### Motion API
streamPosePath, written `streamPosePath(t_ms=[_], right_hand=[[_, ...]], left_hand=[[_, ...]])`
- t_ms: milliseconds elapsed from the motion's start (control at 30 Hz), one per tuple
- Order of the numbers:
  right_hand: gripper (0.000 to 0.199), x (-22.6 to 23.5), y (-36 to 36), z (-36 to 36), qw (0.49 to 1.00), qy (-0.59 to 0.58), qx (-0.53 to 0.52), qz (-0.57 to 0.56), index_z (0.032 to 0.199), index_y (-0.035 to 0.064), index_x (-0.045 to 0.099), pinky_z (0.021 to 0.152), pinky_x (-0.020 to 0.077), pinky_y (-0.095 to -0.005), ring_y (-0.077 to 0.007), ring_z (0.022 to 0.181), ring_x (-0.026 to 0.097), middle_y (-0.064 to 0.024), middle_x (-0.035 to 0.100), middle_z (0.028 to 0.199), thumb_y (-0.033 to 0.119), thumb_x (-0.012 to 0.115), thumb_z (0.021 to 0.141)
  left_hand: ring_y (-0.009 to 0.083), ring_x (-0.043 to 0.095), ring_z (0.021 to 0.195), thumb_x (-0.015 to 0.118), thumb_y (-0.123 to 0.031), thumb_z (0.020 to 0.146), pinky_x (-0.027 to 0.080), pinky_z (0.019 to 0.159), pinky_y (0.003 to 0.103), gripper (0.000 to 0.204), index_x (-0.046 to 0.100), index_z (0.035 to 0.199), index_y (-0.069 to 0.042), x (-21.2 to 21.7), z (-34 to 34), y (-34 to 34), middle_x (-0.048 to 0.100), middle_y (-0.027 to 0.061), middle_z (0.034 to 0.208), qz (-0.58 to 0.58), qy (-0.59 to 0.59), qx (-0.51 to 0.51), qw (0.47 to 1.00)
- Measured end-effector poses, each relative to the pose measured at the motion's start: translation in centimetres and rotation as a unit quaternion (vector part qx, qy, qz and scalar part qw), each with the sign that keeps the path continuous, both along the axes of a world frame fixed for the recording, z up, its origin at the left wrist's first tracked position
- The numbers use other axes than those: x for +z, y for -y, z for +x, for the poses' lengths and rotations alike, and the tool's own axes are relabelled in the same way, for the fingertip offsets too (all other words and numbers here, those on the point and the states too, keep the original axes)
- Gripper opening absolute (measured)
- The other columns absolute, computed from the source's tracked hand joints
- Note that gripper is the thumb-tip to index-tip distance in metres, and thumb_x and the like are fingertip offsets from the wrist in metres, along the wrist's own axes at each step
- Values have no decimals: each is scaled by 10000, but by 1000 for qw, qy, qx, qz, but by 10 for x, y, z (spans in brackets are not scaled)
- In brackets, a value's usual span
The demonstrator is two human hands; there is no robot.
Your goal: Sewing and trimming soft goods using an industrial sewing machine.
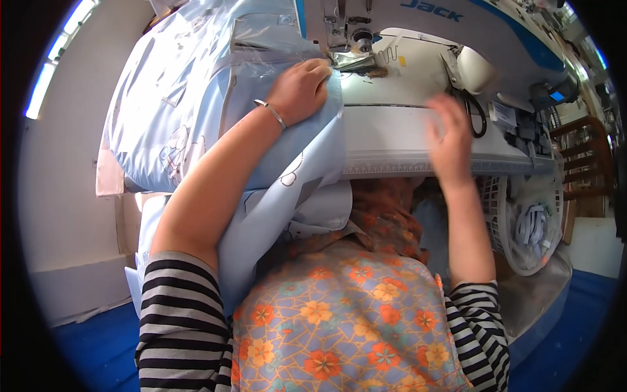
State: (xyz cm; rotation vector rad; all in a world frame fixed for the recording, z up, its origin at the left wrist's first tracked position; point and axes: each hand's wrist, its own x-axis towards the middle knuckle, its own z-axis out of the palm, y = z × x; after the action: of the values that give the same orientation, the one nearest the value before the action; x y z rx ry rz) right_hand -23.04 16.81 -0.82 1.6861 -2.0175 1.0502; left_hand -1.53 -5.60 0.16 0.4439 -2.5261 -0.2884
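The right hand (450, 140) is smeared by motion blur; whether its fingers are spread or curled cannot be told. The left hand (302, 88) covers the pale blue fabric (176, 98) beneath its palm, and its fingertips are partly lost against the presser foot (356, 59). The sewing machine (457, 26) is cut off by the picture's top edge. Contents of the white basket (532, 225) at the tabletop's right edge are too small to identify.

**Colour and pattern findings**

The fabric (189, 98) is showing pale blue with faint white cartoon outlines. The sewing machine (457, 29) is presenting white with blue trim. The sleeves (176, 313) are showing black and white stripes. The apron (339, 320) is displaying orange flowers on lilac. The bracelet (271, 112) is appearing silver; the basket (503, 222), white.
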Motion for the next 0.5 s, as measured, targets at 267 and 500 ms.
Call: streamPosePath(t_ms=[267,500], right_hand=[[158,-54,-69,139,877,364,265,170,1009,14,653,707,510,-289,-198,795,648,-109,664,890,38,622,856],[246,-48,-65,147,824,503,234,118,1137,-13,601,905,467,-282,-165,1020,598,-94,634,1094,66,581,905]], left_hand=[[372,553,1107,588,-28,816,441,965,442,234,604,1049,-12,49,119,-73,591,176,1174,36,32,-11,999],[346,549,1165,521,-24,806,404,1003,411,297,609,1082,39,118,200,-210,583,236,1199,219,13,-5,976]])
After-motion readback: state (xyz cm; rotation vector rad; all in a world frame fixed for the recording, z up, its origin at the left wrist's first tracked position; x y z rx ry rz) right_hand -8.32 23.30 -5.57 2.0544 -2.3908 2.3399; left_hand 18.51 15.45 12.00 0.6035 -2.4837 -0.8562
